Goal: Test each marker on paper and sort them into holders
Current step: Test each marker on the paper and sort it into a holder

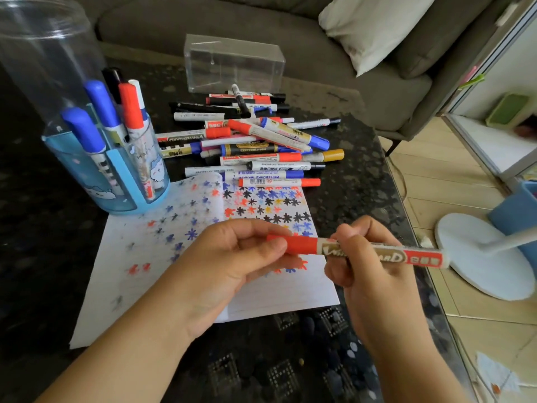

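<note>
Both hands share one grip: right hand [369,257] clamps the red marker [377,253], left hand [232,257] pinches its cap [299,244]. Probably uncapping it over the paper [276,295] for testing.

red-capped marker [357,251], blue holder [116,181]

Glossy plastic marker [360,251], clear plastic holder [87,135], matt lined paper [162,274], polished dark stone table [360,175]
</note>
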